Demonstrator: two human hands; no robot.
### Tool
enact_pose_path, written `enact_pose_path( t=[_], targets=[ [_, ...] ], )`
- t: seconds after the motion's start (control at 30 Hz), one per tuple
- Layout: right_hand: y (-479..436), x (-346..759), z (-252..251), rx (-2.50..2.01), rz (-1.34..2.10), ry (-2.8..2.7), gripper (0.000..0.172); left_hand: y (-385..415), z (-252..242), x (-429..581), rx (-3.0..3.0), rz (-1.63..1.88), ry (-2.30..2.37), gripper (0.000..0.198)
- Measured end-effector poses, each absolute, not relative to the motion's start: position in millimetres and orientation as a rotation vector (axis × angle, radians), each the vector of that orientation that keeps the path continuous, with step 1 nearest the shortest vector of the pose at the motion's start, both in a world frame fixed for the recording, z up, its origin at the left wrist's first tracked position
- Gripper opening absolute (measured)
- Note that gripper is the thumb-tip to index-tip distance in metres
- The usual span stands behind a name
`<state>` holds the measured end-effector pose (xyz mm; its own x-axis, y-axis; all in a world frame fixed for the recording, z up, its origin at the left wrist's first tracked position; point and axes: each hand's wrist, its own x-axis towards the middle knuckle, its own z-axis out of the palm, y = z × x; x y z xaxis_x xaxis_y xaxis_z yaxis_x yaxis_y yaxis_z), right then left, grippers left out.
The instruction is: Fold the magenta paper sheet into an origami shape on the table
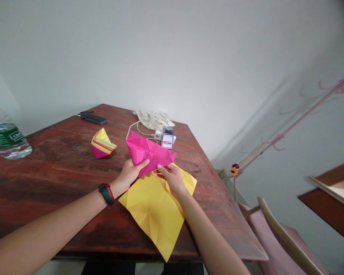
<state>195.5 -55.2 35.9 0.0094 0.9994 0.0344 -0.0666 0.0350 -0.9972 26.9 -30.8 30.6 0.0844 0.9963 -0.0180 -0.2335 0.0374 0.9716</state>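
Observation:
My left hand (131, 173) grips the near edge of a creased pink paper sheet (149, 151), thumb on top, lifting it off the table. My right hand (172, 177) pinches the same pink sheet at its lower right edge. Under both hands lies a creased yellow paper sheet (154, 208), flat on the wooden table (60, 168), one corner hanging over the near edge. A black band sits on my left wrist. A folded yellow and pink paper figure (102, 144) stands to the left of the pink sheet.
A plastic water bottle (5, 137) stands at the far left. A dark phone-like device (93, 118), a pale cloth (153, 119) and a white charger with cable (158, 135) lie at the back. A pink-cushioned chair (278, 236) stands right of the table.

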Motion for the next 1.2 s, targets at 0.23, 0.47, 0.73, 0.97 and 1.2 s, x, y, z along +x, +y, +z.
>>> enact_pose_path(
  t=[0.23, 0.47, 0.73, 0.97, 1.2],
  targets=[
    [-52.5, 194.2, 30.0, -1.188, 1.156, -1.053, 0.041, -32.8, 28.2, 28.1, 1.061, 1.269, 1.038, 0.053],
    [-55.4, 190.9, 31.2, -1.128, 1.208, -1.042, 0.041, -37.6, 32.5, 30.2, 1.043, 1.245, 1.067, 0.044],
    [-54.1, 194.3, 30.1, -1.086, 1.117, -1.036, 0.043, -37.5, 35.5, 30.7, 1.048, 1.202, 1.007, 0.042],
    [-53.2, 195.3, 31.6, -1.114, 1.014, -1.089, 0.045, -36.8, 30.5, 30.4, 1.120, 1.081, 0.976, 0.042],
    [-58.7, 184.5, 18.2, -1.166, 1.187, -1.461, 0.038, -38.3, 32.2, 30.4, 1.054, 1.147, 1.004, 0.035]
  ],
)
